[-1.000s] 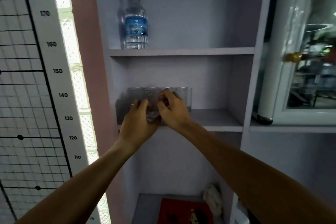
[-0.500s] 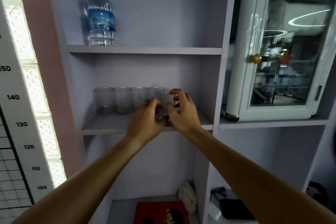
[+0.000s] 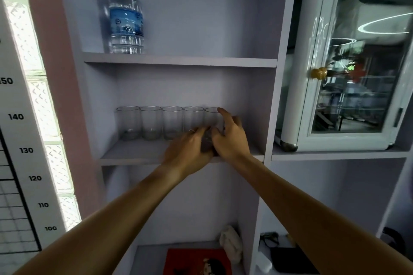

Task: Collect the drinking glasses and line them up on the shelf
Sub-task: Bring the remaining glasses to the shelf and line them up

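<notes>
Several clear drinking glasses [image 3: 150, 123] stand upright in a row along the back of the middle shelf [image 3: 134, 154] of a pale lilac cabinet. Both hands are cupped around the rightmost glass [image 3: 211, 116], which stands in line at the right end of the row. My left hand [image 3: 190, 148], with a ring on one finger, grips its lower left side. My right hand [image 3: 231, 138] wraps its right side, index finger up at the rim. The base of this glass is hidden behind my fingers.
A water bottle [image 3: 126, 22] stands at the left of the shelf above. To the right sits a white cabinet with a glass door [image 3: 357, 62] and a gold knob. Below lie a red item [image 3: 196, 261] and a white cloth [image 3: 230, 241]. A height chart [image 3: 20, 140] hangs on the left.
Both hands carried the glass rightwards along the shelf and back into the right end of the row. The view turned right, so the row now shows in full.
</notes>
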